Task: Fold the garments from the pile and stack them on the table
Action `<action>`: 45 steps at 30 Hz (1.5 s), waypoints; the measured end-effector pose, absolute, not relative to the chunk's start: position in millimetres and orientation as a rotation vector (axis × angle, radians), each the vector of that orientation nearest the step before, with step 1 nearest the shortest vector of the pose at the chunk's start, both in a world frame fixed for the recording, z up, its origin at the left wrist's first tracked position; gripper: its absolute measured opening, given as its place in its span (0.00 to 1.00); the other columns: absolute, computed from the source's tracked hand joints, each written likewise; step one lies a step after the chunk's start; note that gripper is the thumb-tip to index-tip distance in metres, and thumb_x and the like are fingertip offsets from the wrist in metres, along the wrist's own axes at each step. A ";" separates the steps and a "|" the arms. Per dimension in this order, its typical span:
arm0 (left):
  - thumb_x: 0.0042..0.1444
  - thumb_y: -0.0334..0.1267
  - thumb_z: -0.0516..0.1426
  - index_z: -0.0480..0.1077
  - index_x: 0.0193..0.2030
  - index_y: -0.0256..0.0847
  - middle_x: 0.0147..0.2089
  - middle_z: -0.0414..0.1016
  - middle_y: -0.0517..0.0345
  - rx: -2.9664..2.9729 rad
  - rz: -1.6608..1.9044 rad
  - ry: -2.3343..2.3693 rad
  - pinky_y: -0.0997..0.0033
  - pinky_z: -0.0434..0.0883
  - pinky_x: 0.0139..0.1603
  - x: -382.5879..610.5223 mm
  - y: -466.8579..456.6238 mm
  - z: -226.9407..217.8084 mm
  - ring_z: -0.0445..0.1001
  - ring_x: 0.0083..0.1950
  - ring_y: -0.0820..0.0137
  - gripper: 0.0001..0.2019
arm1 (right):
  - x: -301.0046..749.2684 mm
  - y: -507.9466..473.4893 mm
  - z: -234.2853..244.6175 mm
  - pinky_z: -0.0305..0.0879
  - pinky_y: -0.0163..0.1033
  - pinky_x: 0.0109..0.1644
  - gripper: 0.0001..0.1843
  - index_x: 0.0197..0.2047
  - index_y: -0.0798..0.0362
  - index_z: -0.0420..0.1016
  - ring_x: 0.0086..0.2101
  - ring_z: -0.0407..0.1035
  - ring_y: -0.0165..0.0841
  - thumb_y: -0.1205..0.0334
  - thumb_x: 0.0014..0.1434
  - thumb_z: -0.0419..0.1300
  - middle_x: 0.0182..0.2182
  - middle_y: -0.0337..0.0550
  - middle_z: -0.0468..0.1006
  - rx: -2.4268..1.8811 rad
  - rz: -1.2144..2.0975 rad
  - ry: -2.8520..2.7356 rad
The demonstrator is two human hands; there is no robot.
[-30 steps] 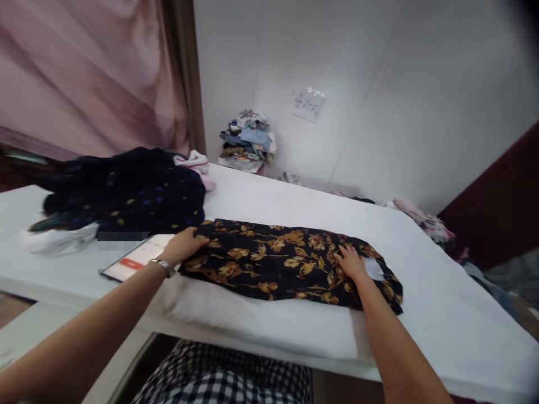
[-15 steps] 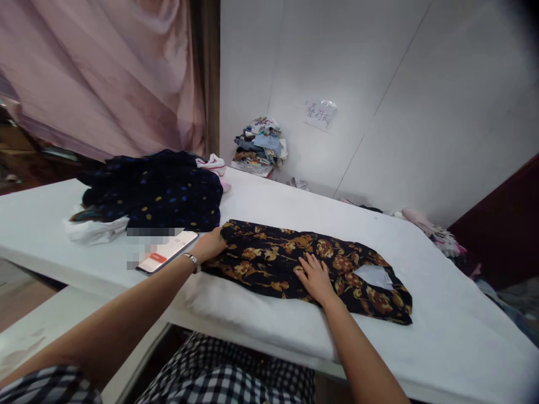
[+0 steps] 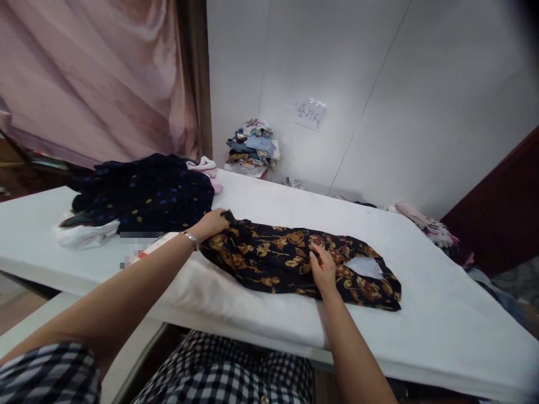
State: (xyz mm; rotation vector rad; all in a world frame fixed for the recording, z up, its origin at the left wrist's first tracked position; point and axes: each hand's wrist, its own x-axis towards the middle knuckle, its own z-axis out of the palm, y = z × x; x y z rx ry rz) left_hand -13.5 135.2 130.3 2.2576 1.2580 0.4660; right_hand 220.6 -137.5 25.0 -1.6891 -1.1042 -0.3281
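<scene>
A black blouse with brown and gold flowers (image 3: 269, 252) lies in a long folded strip across the white table, its neck opening and label toward the right. At its left end, my left hand (image 3: 213, 223) is closed on the hem, which is raised a little off the table and bunched. Over the middle of the blouse is my right hand (image 3: 323, 269), index finger and thumb apart and the other fingers partly hidden. Whether its fingertips touch the cloth I cannot tell.
A heap of dark spotted clothing (image 3: 160, 193) lies at the table's left, with a white cloth (image 3: 86, 234) beside it. My left forearm partly covers a phone (image 3: 166, 240). Against the wall stands a stack of folded clothes (image 3: 254, 146); more clothes (image 3: 427, 224) lie beyond the right edge.
My left hand has lifted the blouse's left end slightly, and the cloth there now bunches. My right hand, flat on the blouse before, has drawn its fingers in.
</scene>
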 end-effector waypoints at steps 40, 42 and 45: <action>0.49 0.45 0.60 0.65 0.55 0.40 0.50 0.76 0.49 2.186 0.301 1.113 0.69 0.71 0.40 55.9 84.9 90.9 0.76 0.45 0.62 0.26 | 245.6 -158.4 31.4 0.71 0.43 0.43 0.18 0.41 0.54 0.75 0.33 0.74 0.35 0.52 0.57 0.53 0.30 0.44 0.80 -1.584 -0.198 -0.554; 0.49 0.46 0.60 0.64 0.56 0.42 0.49 0.76 0.50 2.246 0.317 1.249 0.68 0.70 0.41 32.4 107.1 96.8 0.75 0.46 0.61 0.28 | 245.4 -159.8 30.9 0.72 0.43 0.42 0.18 0.41 0.55 0.75 0.31 0.74 0.35 0.52 0.57 0.53 0.29 0.44 0.79 -1.562 -0.211 -0.550; 0.49 0.45 0.60 0.63 0.57 0.41 0.47 0.76 0.50 2.287 0.261 1.428 0.68 0.69 0.39 -5.2 135.0 97.8 0.75 0.44 0.59 0.28 | 244.1 -158.6 29.2 0.72 0.42 0.40 0.17 0.41 0.55 0.75 0.31 0.73 0.34 0.52 0.57 0.53 0.28 0.43 0.78 -1.558 -0.206 -0.584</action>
